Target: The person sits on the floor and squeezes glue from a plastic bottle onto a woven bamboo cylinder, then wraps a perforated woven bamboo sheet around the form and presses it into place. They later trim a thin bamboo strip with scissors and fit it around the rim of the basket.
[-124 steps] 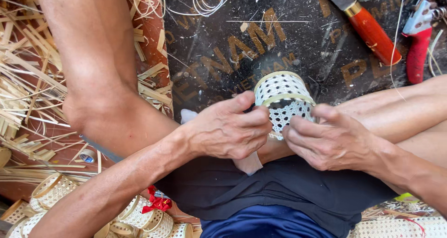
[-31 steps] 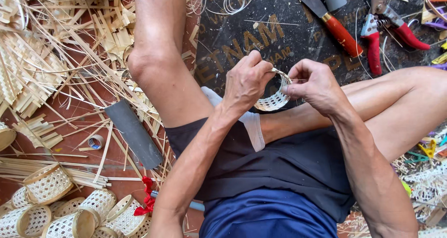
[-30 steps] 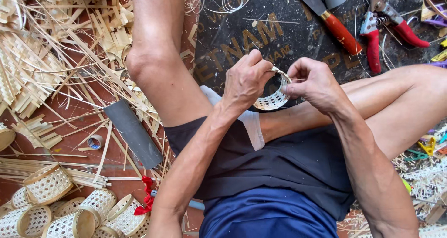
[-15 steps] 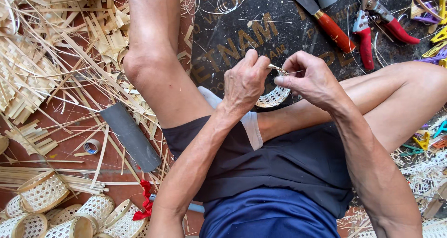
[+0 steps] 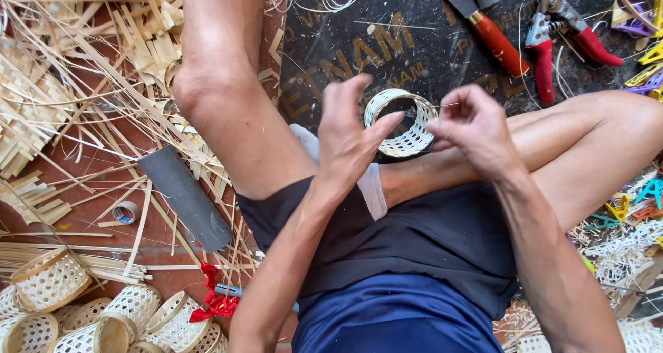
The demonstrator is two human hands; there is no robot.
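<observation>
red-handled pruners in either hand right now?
No: the red-handled pruners lie on the dark mat, apart from the left hand and right hand at the small woven basket.

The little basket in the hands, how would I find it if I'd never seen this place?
Find the dark mat on the floor by the bent legs. Just at its near edge, the left hand and right hand meet around a small woven ring. It is pale, full of tiny holes and open so you see through it, unlike the finished baskets piled far off at the left.
</observation>
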